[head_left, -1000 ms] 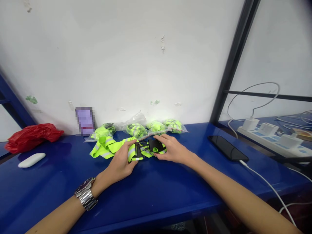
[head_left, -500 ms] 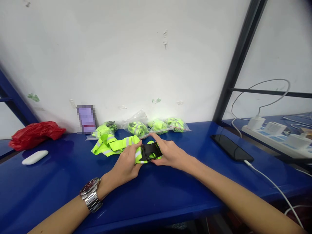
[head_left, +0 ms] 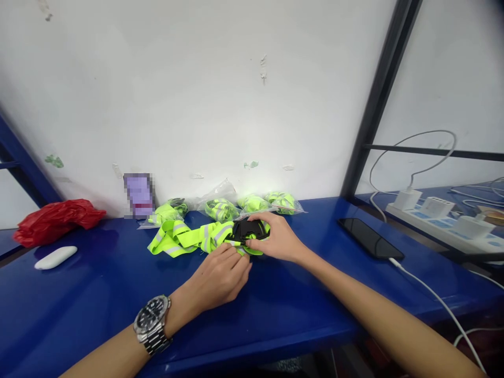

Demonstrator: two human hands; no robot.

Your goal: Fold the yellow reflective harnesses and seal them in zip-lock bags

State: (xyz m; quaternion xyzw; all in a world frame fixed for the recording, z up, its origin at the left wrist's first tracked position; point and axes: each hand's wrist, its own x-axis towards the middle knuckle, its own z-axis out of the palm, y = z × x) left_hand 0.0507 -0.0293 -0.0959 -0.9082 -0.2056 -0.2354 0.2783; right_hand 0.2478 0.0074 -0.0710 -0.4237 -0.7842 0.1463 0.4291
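A neon-yellow reflective strap [head_left: 179,241] with silver-grey stripes lies in loose loops on the blue table, its right end bunched around a black plastic buckle [head_left: 249,229]. My right hand [head_left: 280,237] is closed on the buckle from the right, thumb at its lower edge and fingers over the top. Just below the buckle, my left hand [head_left: 223,273] has its fingers bent and pinched at the strap's near edge; its fingertips are partly hidden. A metal watch [head_left: 151,315] is on my left wrist.
Along the wall lie clear bags [head_left: 220,209] holding similar straps, beside a blurred-out purple item [head_left: 139,195]. A red plastic bag [head_left: 59,220] and a white case [head_left: 55,258] are at left. To the right are a charging phone [head_left: 370,238] and a power strip [head_left: 444,223] with chargers.
My left hand has shifted from the strap left of the buckle to its near edge below, with the back of the hand turned up. My right hand and the buckle have moved slightly away from me.
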